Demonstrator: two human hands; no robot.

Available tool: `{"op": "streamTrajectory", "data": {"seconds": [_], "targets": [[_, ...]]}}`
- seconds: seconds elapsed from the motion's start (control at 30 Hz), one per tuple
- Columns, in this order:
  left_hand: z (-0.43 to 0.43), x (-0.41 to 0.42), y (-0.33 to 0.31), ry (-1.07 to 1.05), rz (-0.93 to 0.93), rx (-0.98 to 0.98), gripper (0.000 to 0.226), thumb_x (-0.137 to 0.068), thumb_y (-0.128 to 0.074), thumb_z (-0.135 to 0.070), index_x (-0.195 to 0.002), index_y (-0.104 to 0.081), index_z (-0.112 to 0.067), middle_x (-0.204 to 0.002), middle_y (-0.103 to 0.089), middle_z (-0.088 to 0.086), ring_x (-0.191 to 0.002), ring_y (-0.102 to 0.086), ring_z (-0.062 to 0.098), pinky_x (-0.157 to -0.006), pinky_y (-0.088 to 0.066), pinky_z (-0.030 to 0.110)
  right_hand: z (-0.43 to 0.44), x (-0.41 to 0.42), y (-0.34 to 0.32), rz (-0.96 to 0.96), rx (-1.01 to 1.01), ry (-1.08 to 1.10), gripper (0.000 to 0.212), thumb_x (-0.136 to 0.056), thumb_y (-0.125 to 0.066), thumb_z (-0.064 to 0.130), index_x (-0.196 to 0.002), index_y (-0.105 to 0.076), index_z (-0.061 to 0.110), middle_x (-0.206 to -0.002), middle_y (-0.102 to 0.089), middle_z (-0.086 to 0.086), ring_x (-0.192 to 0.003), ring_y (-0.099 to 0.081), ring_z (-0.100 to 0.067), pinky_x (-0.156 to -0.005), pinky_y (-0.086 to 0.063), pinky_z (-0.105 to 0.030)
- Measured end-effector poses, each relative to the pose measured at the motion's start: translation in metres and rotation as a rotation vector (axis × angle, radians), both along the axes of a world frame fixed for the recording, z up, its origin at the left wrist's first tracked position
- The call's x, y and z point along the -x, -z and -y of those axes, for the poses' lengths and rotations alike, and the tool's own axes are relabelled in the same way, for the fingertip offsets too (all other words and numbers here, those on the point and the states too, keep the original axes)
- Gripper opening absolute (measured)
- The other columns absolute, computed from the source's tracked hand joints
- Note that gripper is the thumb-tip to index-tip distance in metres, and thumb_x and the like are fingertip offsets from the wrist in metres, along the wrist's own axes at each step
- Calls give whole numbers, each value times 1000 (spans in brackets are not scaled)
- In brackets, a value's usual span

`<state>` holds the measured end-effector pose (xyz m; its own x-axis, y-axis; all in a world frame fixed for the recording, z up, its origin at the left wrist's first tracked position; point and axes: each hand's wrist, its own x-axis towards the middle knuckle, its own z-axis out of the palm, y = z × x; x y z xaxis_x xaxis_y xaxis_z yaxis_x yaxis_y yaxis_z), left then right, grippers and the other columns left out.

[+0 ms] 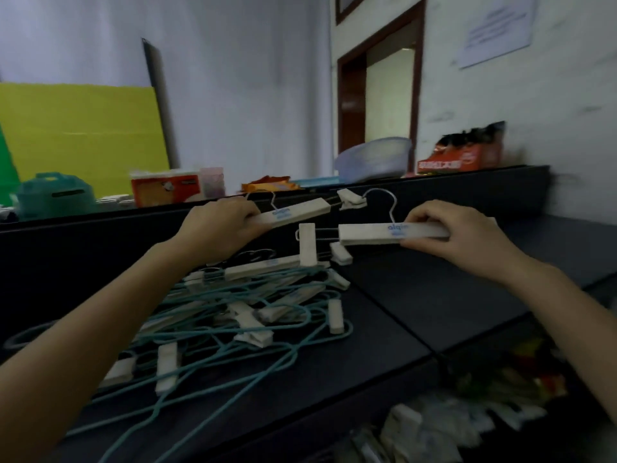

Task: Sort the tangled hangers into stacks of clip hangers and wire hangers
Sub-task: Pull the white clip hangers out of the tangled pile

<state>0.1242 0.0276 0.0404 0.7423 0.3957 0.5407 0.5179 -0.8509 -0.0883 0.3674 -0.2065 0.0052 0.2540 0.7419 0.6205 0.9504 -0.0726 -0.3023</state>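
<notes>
A tangled pile of teal wire hangers and white clip hangers lies on the dark table. My left hand grips the left end of one white clip hanger, held above the pile with its metal hook up. My right hand pinches the right end of a second white clip hanger, also lifted, to the right of the first. Both bars carry blue lettering. White clips dangle from their wire rails.
A raised dark ledge runs along the table's back with a teal container, an orange box, a blue basin and a red box. Below the table's right edge lie blurred white and coloured items.
</notes>
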Motion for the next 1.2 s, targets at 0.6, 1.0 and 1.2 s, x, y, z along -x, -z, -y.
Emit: {"op": "streamTrajectory", "data": {"seconds": [0.6, 1.0, 1.2], "targets": [[186, -303, 59, 248, -56, 53, 45, -91, -38, -53, -111, -59, -20, -110, -57, -1, -90, -58, 19, -65, -36, 31, 238, -227, 42, -100, 84, 327, 19, -75, -71, 41, -89, -61, 35, -90, -64, 20, -85, -60, -2, -70, -47, -28], [243, -498, 76, 336, -124, 64, 42, -93, -39, -50, -106, -59, -16, -104, -58, 2, -83, -57, 20, -63, -41, 32, 318, -373, 60, -167, 89, 470, 16, -75, -71, 42, -84, -58, 41, -89, -65, 19, -82, -60, -3, -69, -47, -33], [248, -592, 80, 330, -223, 87, 42, -92, -41, -51, -103, -59, -15, -103, -58, 4, -82, -58, 22, -64, -43, 34, 318, -447, 46, -112, 191, 486, 19, -77, -70, 42, -83, -53, 46, -86, -60, 23, -79, -56, 1, -62, -42, -28]]}}
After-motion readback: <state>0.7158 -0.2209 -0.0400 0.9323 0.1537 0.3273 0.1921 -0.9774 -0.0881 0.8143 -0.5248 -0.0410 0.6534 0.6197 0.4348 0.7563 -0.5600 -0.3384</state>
